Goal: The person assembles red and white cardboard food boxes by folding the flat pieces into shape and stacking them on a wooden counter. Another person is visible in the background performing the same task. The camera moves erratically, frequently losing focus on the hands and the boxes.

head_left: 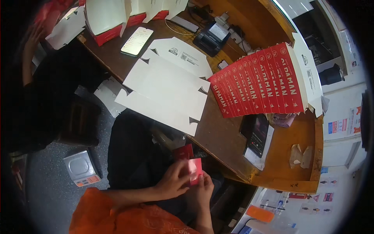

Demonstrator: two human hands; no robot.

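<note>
A small red card-like piece [198, 165] is held low over my lap, below the table's front edge. My right hand [204, 188] pinches its lower right edge. My left hand [173, 180] closes on its left side, with the fingers slightly blurred. Just beyond it, a darker red flat piece [183, 151] lies by my lap. On the table ahead rests an unfolded white cardboard box blank [167, 91] with notched edges, overhanging the front edge. To its right stands a row of red cardboard boxes [257, 85] packed side by side.
A lit phone [137, 41], a black label printer [212, 38] and a dark phone [255, 134] sit on the wooden table [230, 144]. White-and-red boxes [107, 21] stand far left, near another person's hand [33, 37]. A scale [82, 167] is on the floor; an orange bottle [260, 213] lies lower right.
</note>
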